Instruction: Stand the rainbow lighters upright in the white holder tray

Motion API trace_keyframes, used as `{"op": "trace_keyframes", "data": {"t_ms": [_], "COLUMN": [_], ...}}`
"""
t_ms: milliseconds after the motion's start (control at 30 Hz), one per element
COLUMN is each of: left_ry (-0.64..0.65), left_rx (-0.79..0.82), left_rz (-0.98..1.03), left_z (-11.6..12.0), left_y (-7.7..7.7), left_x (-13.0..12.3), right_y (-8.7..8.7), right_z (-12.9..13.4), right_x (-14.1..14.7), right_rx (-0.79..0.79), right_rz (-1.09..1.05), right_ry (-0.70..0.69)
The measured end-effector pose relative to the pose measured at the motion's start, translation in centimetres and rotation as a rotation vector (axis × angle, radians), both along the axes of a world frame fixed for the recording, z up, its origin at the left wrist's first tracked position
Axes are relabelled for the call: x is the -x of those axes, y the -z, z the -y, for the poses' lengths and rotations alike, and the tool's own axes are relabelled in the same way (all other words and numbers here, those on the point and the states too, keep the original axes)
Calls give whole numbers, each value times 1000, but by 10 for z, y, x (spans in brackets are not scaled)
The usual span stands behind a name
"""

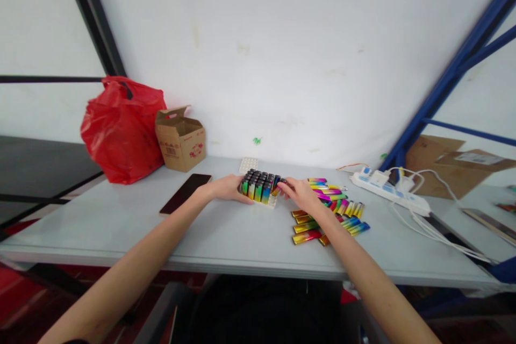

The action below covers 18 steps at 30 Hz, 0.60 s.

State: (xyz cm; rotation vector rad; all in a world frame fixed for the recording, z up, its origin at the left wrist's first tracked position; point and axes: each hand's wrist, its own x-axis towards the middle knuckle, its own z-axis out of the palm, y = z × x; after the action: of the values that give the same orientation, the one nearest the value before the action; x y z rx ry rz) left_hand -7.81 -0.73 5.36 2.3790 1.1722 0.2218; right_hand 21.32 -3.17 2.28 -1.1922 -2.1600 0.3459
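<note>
Several upright lighters (257,187) with black tops and shiny coloured bodies stand in rows in a white tray (272,202) with holes. My left hand (230,189) is closed around the left side of this block, thumb along its near edge. At the right side of the tray, my right hand (297,191) pinches a dark-topped lighter (276,189), which tilts beside the last row. Its lower end is partly hidden by the standing lighters. Many loose lighters (305,236) in gold, pink, blue and red lie in a pile under and beside my right forearm.
Behind the block lies another white holed tray (248,164). A dark phone (185,193) rests left of my hand. Farther left stand an open cardboard box (181,142) and a red plastic bag (124,131). A power strip (389,191) with white cables lies on the right.
</note>
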Motion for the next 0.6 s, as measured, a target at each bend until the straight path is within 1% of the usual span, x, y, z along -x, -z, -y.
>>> {"op": "trace_keyframes", "data": {"t_ms": [100,167,267,400,433,500,567,600], "left_ry": [-8,-15,-22,-33,-33,-34,-31,-28], "left_rx": [-4,-18,-31,-38,-41,-44,-44,-41], "left_rz": [-3,-7,-24,-48,-47,-46,-44,-40], "left_z": [0,-1,-2,-3,-3,-3,-3,-3], "left_y": [1,2,3,2,2,3,3,3], "left_x": [0,1,1,0,0,0,0,0], "right_y": [0,-1,-3,-4,-4,-4,-5,-4], "right_z": [0,0,-1,2,3,4,2,-1], "right_x": [2,5,8,15,15,13,4,-2], "right_rx": [-12,-19,-22,-89,-94,-80,-75,-90], "right_rz": [153,230,319,446,472,474,392,331], "right_ry": [22,46,45,171,180,117,27,5]}}
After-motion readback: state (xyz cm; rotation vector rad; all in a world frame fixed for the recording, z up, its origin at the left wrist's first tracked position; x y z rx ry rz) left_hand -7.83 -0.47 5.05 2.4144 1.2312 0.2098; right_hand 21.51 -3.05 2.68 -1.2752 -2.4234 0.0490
